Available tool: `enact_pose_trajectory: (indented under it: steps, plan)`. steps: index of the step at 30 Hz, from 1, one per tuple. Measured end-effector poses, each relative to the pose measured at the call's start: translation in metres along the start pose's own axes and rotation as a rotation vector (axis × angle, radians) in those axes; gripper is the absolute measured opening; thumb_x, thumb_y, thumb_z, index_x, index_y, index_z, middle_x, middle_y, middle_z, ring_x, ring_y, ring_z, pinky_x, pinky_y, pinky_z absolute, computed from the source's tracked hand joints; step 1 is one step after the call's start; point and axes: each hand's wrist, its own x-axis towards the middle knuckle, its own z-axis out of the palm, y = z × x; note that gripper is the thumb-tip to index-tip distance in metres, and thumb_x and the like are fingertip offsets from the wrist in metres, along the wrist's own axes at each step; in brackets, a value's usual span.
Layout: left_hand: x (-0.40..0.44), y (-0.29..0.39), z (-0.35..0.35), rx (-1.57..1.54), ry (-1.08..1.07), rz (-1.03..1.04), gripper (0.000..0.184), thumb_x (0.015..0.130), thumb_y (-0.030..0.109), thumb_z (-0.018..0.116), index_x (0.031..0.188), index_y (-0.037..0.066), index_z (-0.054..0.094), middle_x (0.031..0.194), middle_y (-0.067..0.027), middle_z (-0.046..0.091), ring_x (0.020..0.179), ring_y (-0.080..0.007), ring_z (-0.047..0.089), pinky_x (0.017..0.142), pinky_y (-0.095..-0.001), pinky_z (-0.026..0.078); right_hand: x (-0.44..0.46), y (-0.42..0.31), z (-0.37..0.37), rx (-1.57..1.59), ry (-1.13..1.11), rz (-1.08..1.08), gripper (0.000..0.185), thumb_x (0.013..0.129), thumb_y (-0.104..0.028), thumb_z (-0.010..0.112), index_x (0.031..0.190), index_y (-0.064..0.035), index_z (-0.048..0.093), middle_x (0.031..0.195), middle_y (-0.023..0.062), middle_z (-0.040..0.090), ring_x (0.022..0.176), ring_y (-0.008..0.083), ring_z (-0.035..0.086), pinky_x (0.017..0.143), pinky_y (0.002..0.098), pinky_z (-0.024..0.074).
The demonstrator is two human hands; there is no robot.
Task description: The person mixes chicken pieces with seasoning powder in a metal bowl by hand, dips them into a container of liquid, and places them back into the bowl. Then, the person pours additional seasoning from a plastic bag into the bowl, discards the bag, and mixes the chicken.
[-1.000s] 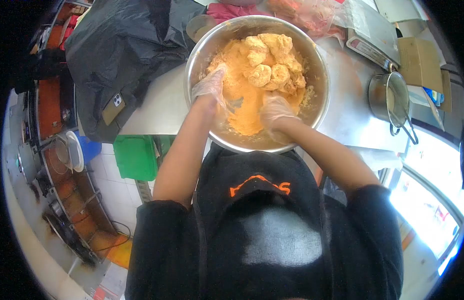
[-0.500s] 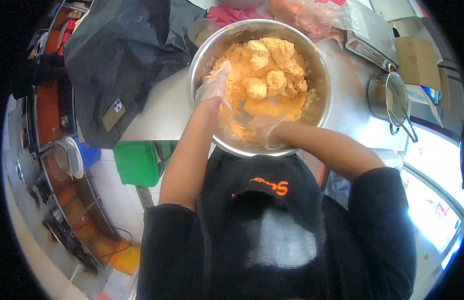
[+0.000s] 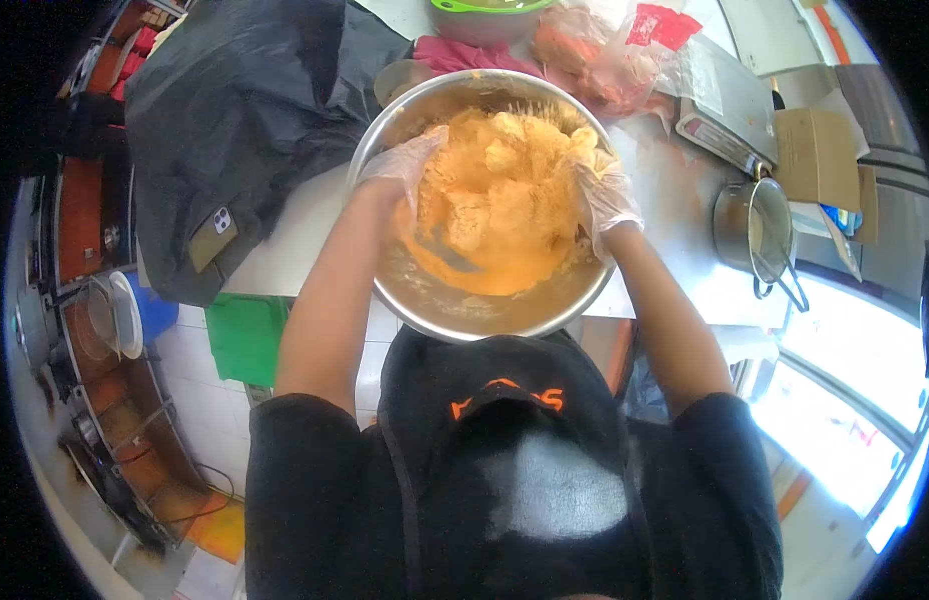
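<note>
A large steel mixing bowl (image 3: pixel 455 318) holds orange breading flour (image 3: pixel 495 275) and coated lumpy pieces (image 3: pixel 510 150), whose kind I cannot make out. My left hand (image 3: pixel 410 165), in a clear plastic glove, lies inside the bowl's left side with its fingers stretched along the floury heap. On the opposite side, my right hand (image 3: pixel 607 195), gloved the same way, reaches in against the coated pieces. Its fingertips are hidden among flour and pieces, so its grip does not show. Part of the heap between the hands is blurred.
A black plastic sheet (image 3: pixel 255 110) covers the left of the steel table, with a phone (image 3: pixel 214 240) on it. Bagged orange food (image 3: pixel 595 65), a scale (image 3: pixel 730 125), a steel pot (image 3: pixel 753 225) and a cardboard box (image 3: pixel 817 155) stand behind and right. A green bin (image 3: pixel 245 338) is below.
My right hand has moved from the bowl's near side to its right side. The coated pieces have been turned into a more flour-covered heap. The bowl now appears lower in view.
</note>
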Motion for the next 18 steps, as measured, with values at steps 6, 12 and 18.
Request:
enact_pose_trajectory:
  steps: [6,12,18]
  plan:
    - [0.015,-0.001,-0.002,0.068,0.198,0.007,0.068,0.095,0.053,0.058,0.149,0.016,0.040,0.146,-0.0061,0.049,0.129,-0.0239,0.050,0.105,-0.0472,0.042,0.026,-0.020,0.007,-0.137,0.187,-0.324,0.035,0.096,-0.028,0.058,0.120,-0.0040,0.064,0.117,0.0212,0.066,0.107,0.0366,0.062,0.092,0.0432,0.0479]
    - [0.002,0.004,0.018,-0.313,0.171,-0.037,0.072,0.091,0.055,0.063,0.148,0.016,0.042,0.146,-0.0068,0.051,0.127,-0.0262,0.054,0.107,-0.0480,0.042,0.035,-0.021,0.016,-0.020,0.137,0.009,0.051,0.094,-0.046,0.058,0.125,-0.0062,0.065,0.118,0.0191,0.067,0.108,0.0333,0.063,0.092,0.0402,0.0483]
    - [-0.009,-0.003,0.032,-0.575,-0.280,-0.246,0.074,0.089,0.057,0.066,0.145,0.013,0.047,0.142,-0.0095,0.055,0.124,-0.0272,0.056,0.106,-0.0498,0.041,0.053,-0.010,0.021,0.345,-0.123,0.222,0.053,0.101,-0.047,0.044,0.133,-0.0077,0.059,0.120,0.0070,0.066,0.104,0.0167,0.062,0.089,0.0320,0.0496]
